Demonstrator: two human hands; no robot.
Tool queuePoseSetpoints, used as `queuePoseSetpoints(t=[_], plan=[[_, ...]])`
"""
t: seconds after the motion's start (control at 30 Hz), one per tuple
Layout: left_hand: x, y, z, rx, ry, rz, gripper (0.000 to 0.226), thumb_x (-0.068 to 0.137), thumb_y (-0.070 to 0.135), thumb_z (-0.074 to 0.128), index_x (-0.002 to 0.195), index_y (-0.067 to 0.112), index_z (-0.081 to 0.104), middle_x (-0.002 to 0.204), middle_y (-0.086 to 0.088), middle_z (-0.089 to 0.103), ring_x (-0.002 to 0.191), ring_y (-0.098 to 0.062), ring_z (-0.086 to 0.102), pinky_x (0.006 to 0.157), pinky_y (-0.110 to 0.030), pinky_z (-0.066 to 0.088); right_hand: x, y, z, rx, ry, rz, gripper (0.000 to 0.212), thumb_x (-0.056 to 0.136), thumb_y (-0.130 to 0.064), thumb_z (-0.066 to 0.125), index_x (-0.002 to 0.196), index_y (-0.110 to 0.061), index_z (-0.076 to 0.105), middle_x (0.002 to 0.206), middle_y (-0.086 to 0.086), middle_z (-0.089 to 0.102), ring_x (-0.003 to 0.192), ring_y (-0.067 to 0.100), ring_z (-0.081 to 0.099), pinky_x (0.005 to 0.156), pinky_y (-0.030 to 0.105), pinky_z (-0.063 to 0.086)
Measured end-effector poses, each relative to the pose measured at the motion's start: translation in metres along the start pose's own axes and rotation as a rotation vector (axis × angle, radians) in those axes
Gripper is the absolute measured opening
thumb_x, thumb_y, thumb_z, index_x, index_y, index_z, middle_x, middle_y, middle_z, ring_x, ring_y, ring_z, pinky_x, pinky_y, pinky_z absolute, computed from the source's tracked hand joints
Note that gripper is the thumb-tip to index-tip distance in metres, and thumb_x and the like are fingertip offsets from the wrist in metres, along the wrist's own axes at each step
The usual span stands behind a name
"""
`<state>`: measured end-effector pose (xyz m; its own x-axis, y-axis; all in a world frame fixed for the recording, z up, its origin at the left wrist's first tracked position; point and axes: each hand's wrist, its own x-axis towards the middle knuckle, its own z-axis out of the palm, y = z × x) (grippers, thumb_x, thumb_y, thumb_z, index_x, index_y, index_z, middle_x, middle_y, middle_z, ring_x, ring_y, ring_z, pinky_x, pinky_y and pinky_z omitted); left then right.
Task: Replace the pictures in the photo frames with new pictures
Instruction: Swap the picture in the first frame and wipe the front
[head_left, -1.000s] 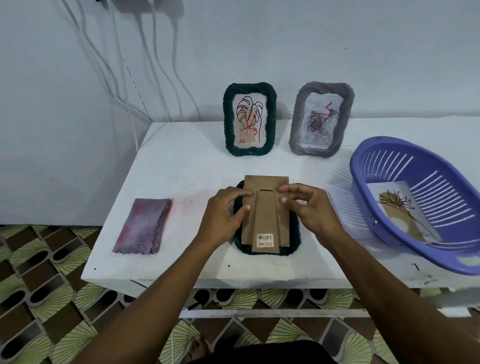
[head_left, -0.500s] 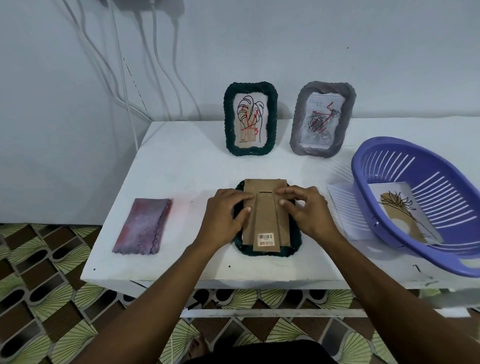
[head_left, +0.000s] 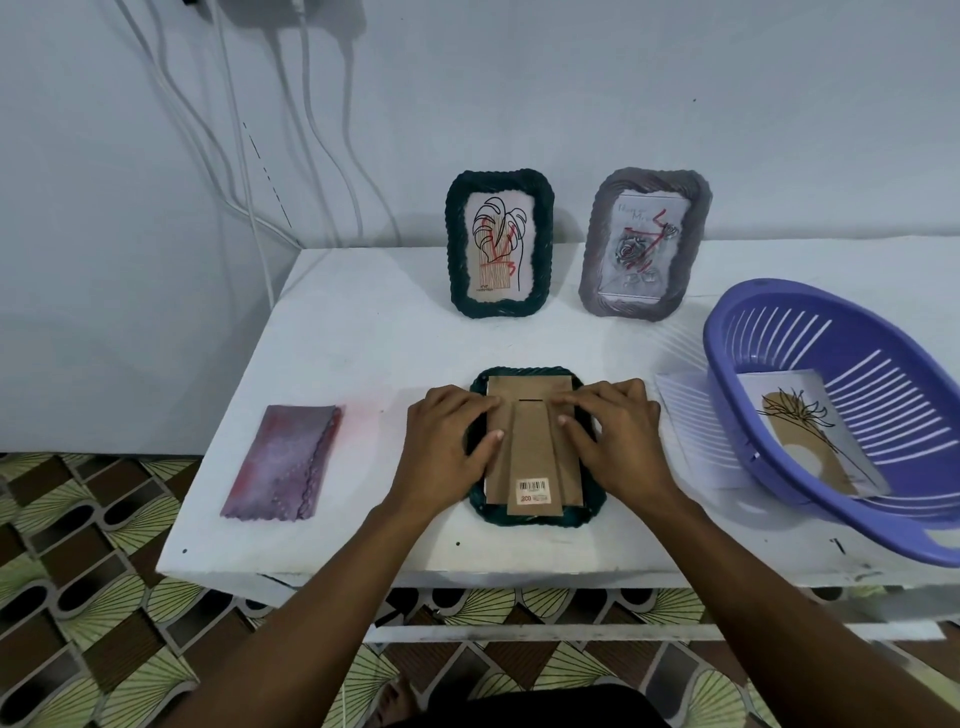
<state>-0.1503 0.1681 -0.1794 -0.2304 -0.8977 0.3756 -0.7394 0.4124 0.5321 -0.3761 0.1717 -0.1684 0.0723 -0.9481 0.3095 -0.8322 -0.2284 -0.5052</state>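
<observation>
at the near middle of the desk (head_left: 363, 364) a dark green frame (head_left: 524, 372) lies face down with its cardboard back (head_left: 535, 452) on top. the left hand (head_left: 441, 447) and right hand (head_left: 621, 436) press the back's two sides, fingers flat and apart, clamped on nothing. by the look of it this frame is nearly closed. at the far side the standing green frame (head_left: 456, 244) and grey frame (head_left: 598, 249) likely await their swap. a fresh picture (head_left: 810, 431) lies in the purple basket (head_left: 852, 519) at the right.
</observation>
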Motion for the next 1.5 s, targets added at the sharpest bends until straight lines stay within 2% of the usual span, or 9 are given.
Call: queuePoseSetpoints(t=[0.13,0.3,0.47,0.77,0.97,1.13,1.2,1.3,1.5], plan=[[-0.002,0.0,0.003,0.051,-0.009,-0.003,0.036,0.088,0.039,0.061,0.119,0.021,0.065,0.114,0.005,0.065,0.113,-0.015,0.051,0.092,-0.04,0.04,-0.004,0.002,0.004,-0.098,-0.011,-0.012,0.026,0.09,-0.036,0.051,0.106,-0.025,0.069,0.103,-0.005,0.065,0.102,0.023,0.043,0.076,0.038,0.032],[-0.002,0.0,0.003,0.001,-0.003,-0.024,0.038,0.086,0.04,0.063,0.119,0.021,0.065,0.115,0.005,0.065,0.115,-0.013,0.049,0.094,-0.036,0.039,-0.005,0.003,0.007,-0.125,0.0,-0.014,0.023,0.09,-0.035,0.057,0.107,-0.025,0.068,0.11,-0.002,0.064,0.106,0.026,0.044,0.078,0.039,0.032],[0.0,-0.003,0.004,-0.006,-0.015,-0.026,0.036,0.086,0.041,0.064,0.114,0.02,0.068,0.115,0.007,0.065,0.113,-0.013,0.05,0.091,-0.044,0.046,-0.004,0.004,0.008,-0.157,-0.037,-0.009,0.029,0.089,-0.041,0.052,0.107,-0.026,0.068,0.114,-0.003,0.062,0.108,0.025,0.045,0.079,0.038,0.031],[0.008,-0.005,0.0,0.035,-0.067,0.011,0.035,0.082,0.043,0.062,0.11,0.022,0.068,0.123,0.012,0.063,0.121,-0.014,0.045,0.096,-0.045,0.042,-0.002,0.001,0.005,-0.172,-0.06,-0.02,0.031,0.087,-0.043,0.05,0.108,-0.028,0.067,0.122,-0.008,0.059,0.115,0.022,0.043,0.082,0.039,0.031],[0.027,-0.011,-0.002,-0.024,-0.018,-0.048,0.034,0.084,0.039,0.06,0.113,0.021,0.065,0.116,0.006,0.059,0.113,-0.015,0.047,0.094,-0.041,0.042,0.017,0.008,0.001,-0.036,-0.002,0.058,0.026,0.087,-0.033,0.064,0.112,-0.029,0.066,0.117,-0.005,0.058,0.112,0.02,0.044,0.083,0.035,0.03],[0.045,-0.019,0.002,-0.001,-0.131,-0.086,0.044,0.083,0.045,0.057,0.12,0.022,0.064,0.11,0.003,0.06,0.109,-0.018,0.05,0.094,-0.044,0.041,0.036,0.017,-0.002,-0.007,-0.141,0.112,0.035,0.087,-0.038,0.066,0.121,-0.03,0.063,0.124,-0.001,0.057,0.117,0.021,0.044,0.091,0.039,0.037],[0.048,-0.022,0.003,-0.017,-0.153,-0.094,0.045,0.082,0.047,0.056,0.121,0.025,0.064,0.11,0.005,0.059,0.109,-0.017,0.049,0.094,-0.039,0.036,0.038,0.019,-0.003,0.0,-0.162,0.114,0.037,0.087,-0.04,0.065,0.123,-0.031,0.062,0.125,-0.002,0.057,0.118,0.021,0.044,0.094,0.04,0.037],[0.052,-0.024,0.002,-0.026,-0.186,-0.097,0.038,0.081,0.048,0.057,0.114,0.03,0.064,0.11,0.008,0.058,0.11,-0.014,0.046,0.09,-0.034,0.029,0.039,0.021,-0.004,0.025,-0.184,0.113,0.036,0.087,-0.041,0.065,0.122,-0.033,0.062,0.125,-0.004,0.058,0.118,0.02,0.044,0.096,0.042,0.038],[0.049,-0.027,0.006,-0.039,-0.141,-0.068,0.03,0.082,0.046,0.058,0.108,0.031,0.065,0.108,0.01,0.058,0.108,-0.012,0.047,0.093,-0.038,0.032,0.039,0.025,-0.004,0.085,-0.171,0.085,0.029,0.086,-0.039,0.067,0.115,-0.034,0.067,0.122,-0.006,0.062,0.115,0.021,0.047,0.096,0.049,0.04]])
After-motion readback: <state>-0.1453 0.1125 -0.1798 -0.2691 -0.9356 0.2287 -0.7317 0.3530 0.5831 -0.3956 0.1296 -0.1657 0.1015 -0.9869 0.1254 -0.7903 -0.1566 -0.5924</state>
